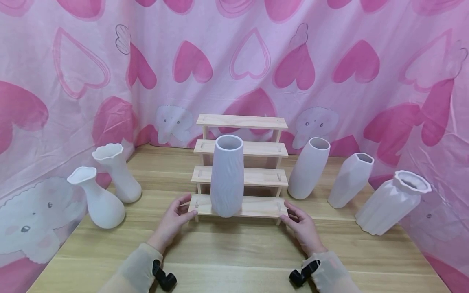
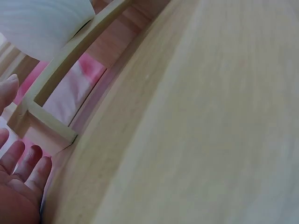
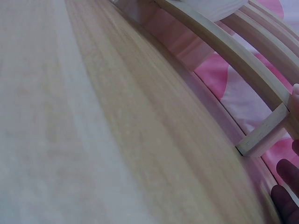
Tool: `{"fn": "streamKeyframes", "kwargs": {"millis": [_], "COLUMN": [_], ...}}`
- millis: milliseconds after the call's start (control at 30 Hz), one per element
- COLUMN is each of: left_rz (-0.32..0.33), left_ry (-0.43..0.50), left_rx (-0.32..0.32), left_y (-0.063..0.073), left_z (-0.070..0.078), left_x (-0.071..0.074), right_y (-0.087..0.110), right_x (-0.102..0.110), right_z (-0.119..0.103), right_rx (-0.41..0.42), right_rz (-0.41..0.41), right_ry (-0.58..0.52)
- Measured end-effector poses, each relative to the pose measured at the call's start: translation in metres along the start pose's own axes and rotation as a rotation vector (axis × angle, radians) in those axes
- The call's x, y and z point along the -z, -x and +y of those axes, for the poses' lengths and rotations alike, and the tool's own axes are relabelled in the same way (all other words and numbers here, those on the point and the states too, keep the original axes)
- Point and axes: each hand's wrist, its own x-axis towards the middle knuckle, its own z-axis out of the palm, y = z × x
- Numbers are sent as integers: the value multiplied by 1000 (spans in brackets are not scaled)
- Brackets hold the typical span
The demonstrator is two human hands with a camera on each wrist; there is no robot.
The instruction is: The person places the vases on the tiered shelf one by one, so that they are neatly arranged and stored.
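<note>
- We see a person's left hand and right hand, thumb and fingers curved round opposite ends of a wooden stand; how firmly they grasp it, we cannot tell.
- Between the hands, the vase stands upright on the lowest step; its base seems to reach the front edge; whether it overhangs, we cannot tell.
- That edge is our main worry; neither hand touches the vase, so a jerk from either, or a forward tilt of the stand, could send it off the front.
- If one hand rose or pulled sooner than the other, the step would slope or twist; the vase, tall for its base, could topple sideways.
- Left of the left hand we find the pear vase and the scalloped vase; a wide swing of that hand could knock them together.
- Right of the right hand are the oval vase, angular vase and pleated vase; the oval vase is nearest the stand; sliding the stand that way might bump it.
- Some fingertips sit low, close to the table; a careless shift could pinch them.
</note>
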Motion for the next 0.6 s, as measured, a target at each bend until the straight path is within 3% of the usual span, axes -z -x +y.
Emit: {"fn": "streamKeyframes", "kwargs": {"millis": [333,600], "left_rz": [-6,4], "left_ry": [50,23], "left_rx": [-1,-9], "left_y": [3,1], "left_z": [-6,-9], "left_x": [-3,-2], "right_y": [-1,-1], "right_x": [0,0], "right_z": [1,1], "right_rx": [-4,-16], "right_rz": [-3,-1], "right_ry": [0,9]}}
